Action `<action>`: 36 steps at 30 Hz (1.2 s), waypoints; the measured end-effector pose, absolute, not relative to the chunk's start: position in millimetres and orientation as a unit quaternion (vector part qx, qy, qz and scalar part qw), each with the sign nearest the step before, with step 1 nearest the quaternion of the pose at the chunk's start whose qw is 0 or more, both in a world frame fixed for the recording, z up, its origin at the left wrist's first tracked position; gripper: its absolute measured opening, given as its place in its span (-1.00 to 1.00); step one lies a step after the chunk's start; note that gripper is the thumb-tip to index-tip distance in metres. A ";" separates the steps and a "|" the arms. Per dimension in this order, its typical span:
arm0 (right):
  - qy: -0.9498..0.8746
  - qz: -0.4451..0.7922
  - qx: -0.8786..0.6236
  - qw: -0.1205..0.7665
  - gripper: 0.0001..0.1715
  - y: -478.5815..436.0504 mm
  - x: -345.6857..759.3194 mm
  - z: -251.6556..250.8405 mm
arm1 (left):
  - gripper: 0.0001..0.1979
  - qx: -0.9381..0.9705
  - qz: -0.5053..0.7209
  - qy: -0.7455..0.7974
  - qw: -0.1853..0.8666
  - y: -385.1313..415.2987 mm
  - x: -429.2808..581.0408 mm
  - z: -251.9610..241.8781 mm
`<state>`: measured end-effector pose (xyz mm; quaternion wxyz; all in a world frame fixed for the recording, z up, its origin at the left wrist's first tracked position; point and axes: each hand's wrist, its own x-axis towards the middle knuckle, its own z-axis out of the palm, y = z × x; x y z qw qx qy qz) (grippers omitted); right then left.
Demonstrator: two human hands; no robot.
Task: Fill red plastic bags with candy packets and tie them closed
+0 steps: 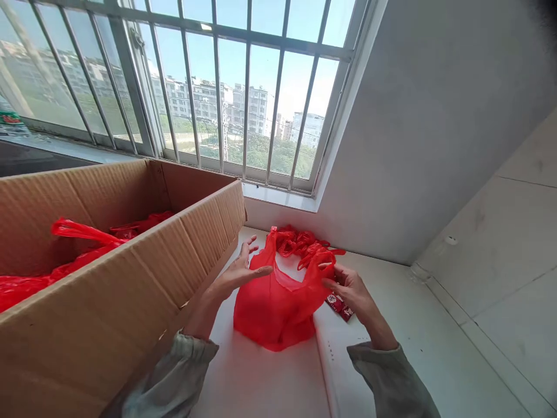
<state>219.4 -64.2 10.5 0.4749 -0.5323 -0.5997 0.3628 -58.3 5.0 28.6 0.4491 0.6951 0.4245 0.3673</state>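
Observation:
A thin red plastic bag (274,307) stands upright on the white surface in front of me, its mouth partly spread and its handles up. My left hand (242,268) is at the bag's left side, fingers stretched apart, with the thumb across the front of the bag near its left handle. At the right handle, my right hand (348,284) has its thumb and fingers closed on the red plastic. Small dark red packets (340,306) with white print lie under my right hand. What the bag contains is hidden.
A large open cardboard box (174,249) on the left holds several red bags (82,255). More crumpled red bags (300,241) lie behind the bag near the wall. A barred window (243,98) is ahead; a white panel edge (326,366) runs along the surface.

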 end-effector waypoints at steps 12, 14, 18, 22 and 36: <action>-0.549 0.288 -0.452 0.642 -0.80 -61.2 213.0 73.2 | -0.57 0.545 0.466 0.266 0.644 -7.6 -45.5 58.7; -0.571 0.253 -0.445 0.642 -0.78 -61.0 211.4 68.6 | -0.54 0.520 0.465 0.284 0.658 -9.6 -43.7 60.0; -0.610 0.318 -0.405 0.601 -0.72 -62.0 203.4 49.3 | -0.50 0.518 0.418 0.318 0.675 -11.7 -35.8 44.3; -0.625 0.456 -0.357 0.523 -0.76 -68.5 189.5 44.1 | -0.50 0.498 0.413 0.331 0.686 -14.8 -28.1 32.5; -0.887 0.224 -0.259 0.309 -0.87 -78.8 140.8 106.6 | -0.74 0.754 0.347 0.292 0.476 -58.6 -17.8 47.3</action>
